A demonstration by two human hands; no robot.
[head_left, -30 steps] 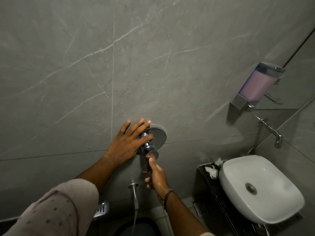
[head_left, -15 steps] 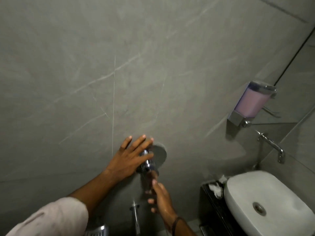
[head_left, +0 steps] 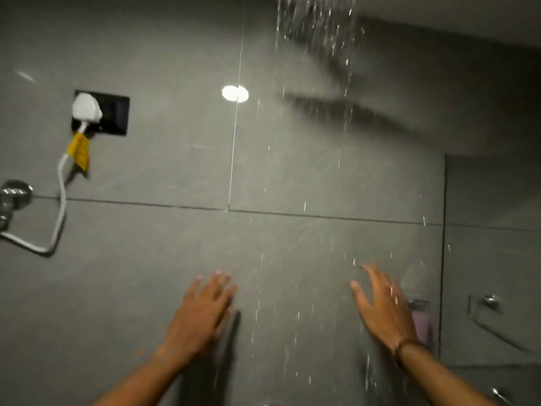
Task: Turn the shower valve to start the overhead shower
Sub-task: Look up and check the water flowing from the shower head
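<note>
Water drops (head_left: 316, 39) fall from above the top edge, down between my two hands. The shower head itself is out of view, and so is the shower valve. My left hand (head_left: 202, 315) is raised flat near the grey tiled wall (head_left: 164, 244), fingers apart and empty. My right hand (head_left: 380, 306) is also lifted with spread fingers and holds nothing; a dark band sits on its wrist. The picture is blurred by motion.
A black socket plate (head_left: 114, 112) with a white plug (head_left: 86, 108) and a yellow-taped cable (head_left: 77, 153) is on the wall at upper left. A chrome fitting (head_left: 13, 191) sits at the left edge. The purple soap dispenser (head_left: 421, 326) peeks from behind my right hand.
The view has swung upward; valve and basin left the frame. Both hands have come off the valve and now hang open before the wall. Water now falls from overhead.
</note>
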